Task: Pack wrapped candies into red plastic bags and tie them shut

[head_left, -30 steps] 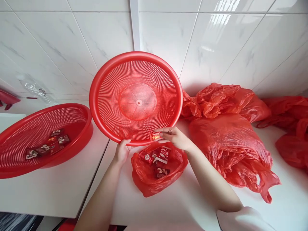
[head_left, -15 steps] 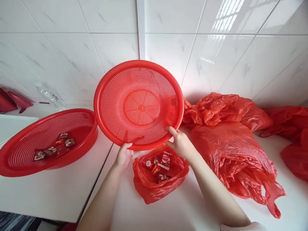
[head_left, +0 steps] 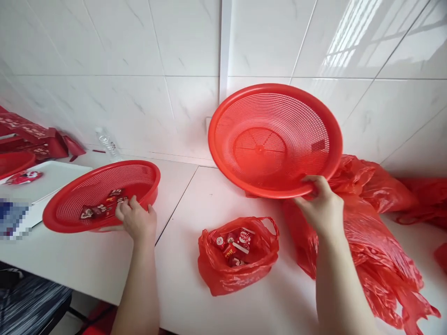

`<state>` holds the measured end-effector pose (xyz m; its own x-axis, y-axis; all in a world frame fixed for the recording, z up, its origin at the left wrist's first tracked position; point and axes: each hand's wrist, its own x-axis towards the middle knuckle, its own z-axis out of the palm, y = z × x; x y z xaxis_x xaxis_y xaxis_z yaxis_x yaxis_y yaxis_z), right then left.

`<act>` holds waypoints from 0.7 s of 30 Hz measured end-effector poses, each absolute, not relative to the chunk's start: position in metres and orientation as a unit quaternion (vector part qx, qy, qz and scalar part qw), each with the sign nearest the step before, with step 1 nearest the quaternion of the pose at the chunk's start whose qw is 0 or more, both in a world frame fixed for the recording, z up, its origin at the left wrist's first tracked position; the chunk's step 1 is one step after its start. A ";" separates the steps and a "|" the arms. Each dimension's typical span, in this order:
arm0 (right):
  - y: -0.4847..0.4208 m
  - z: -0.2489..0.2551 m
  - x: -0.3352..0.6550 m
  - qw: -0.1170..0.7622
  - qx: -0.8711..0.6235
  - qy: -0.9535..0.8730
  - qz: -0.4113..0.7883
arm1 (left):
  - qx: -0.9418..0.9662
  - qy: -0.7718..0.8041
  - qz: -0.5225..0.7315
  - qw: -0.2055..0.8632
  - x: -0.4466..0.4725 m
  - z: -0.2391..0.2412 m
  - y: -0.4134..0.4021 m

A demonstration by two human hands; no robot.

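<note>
My right hand (head_left: 323, 204) holds the lower right rim of a red perforated plastic basket (head_left: 260, 153), which is raised and tilted toward me. Some small dark red shape shows near its right wall. At the front rim of a second red basket (head_left: 66, 221), my left hand (head_left: 138, 218) has its fingers bent over the edge. Small red and brown snack packets (head_left: 104, 204) lie inside that basket, partly behind my fingers. Between my arms, an open red plastic bag (head_left: 230, 279) stands on the white table (head_left: 188, 288) with several packets (head_left: 240, 242) in it.
Filled red plastic bags (head_left: 370, 232) are heaped on the right. A clear bottle (head_left: 107, 143) stands by the tiled wall. To the left are a white tray (head_left: 63, 172), a red packet (head_left: 24, 177) and red boxes (head_left: 35, 135). A person's patterned clothing (head_left: 31, 298) shows lower left.
My left hand has let go of the raised basket and moved left to the other basket's rim. My right hand has carried the raised basket rightward. The view has turned left.
</note>
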<state>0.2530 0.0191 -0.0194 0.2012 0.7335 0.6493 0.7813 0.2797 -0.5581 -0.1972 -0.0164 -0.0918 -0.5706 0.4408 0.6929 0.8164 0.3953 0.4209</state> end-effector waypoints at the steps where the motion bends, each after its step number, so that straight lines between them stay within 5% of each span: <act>1: 0.018 -0.017 0.258 0.495 -0.609 -0.620 -0.024 | -0.391 -0.802 -0.381 0.242 -0.204 -0.096 -0.016; 14: 0.005 -0.006 0.283 0.506 -0.655 -0.561 0.004 | -0.590 -0.616 -0.456 0.254 -0.141 -0.119 0.006; 17: 0.003 -0.008 0.279 0.502 -0.629 -0.593 -0.008 | -0.641 -0.586 -0.457 0.192 -0.116 -0.123 0.010; 21: -0.010 -0.006 0.253 0.481 -0.555 -0.678 0.030 | -0.648 -0.562 -0.514 -0.014 -0.098 -0.124 0.014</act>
<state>0.2534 -0.0101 -0.0064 0.0777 0.7822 0.6182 0.7237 0.3822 -0.5746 -0.0978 0.0137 -0.1240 -0.1602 0.7436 0.6492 0.7140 -0.3668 0.5964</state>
